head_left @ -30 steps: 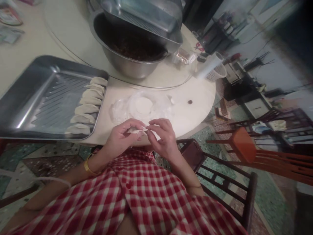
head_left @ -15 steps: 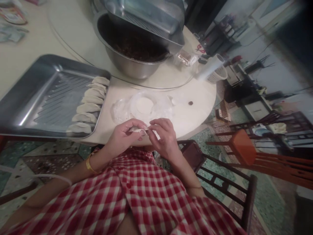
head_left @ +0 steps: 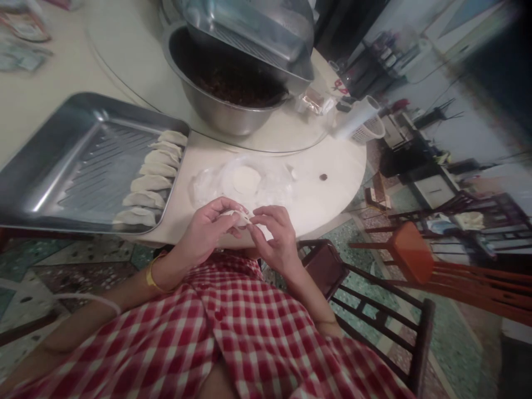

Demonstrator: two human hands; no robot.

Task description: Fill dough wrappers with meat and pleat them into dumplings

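Between my two hands, over the table's near edge, is a pale dumpling (head_left: 243, 219), mostly covered by fingers. My left hand (head_left: 214, 224) curls around its left side with the thumb on top. My right hand (head_left: 274, 233) pinches its right end between thumb and fingertips. Just beyond the hands, a stack of round dumpling wrappers (head_left: 246, 179) lies on a clear plastic bag (head_left: 203, 183). To the left, a metal tray (head_left: 89, 219) holds a row of several folded dumplings (head_left: 152, 183) along its right side.
A large steel bowl (head_left: 233, 119) of dark filling stands at the back, with another metal tray (head_left: 257, 47) resting over it. A white plastic basket (head_left: 369, 130) sits at the table's right edge. Chairs (head_left: 411, 249) stand on the floor to the right.
My left hand has turned slightly, so more of the dumpling shows. My right hand has moved a little left and down, still pinching the dumpling's end.
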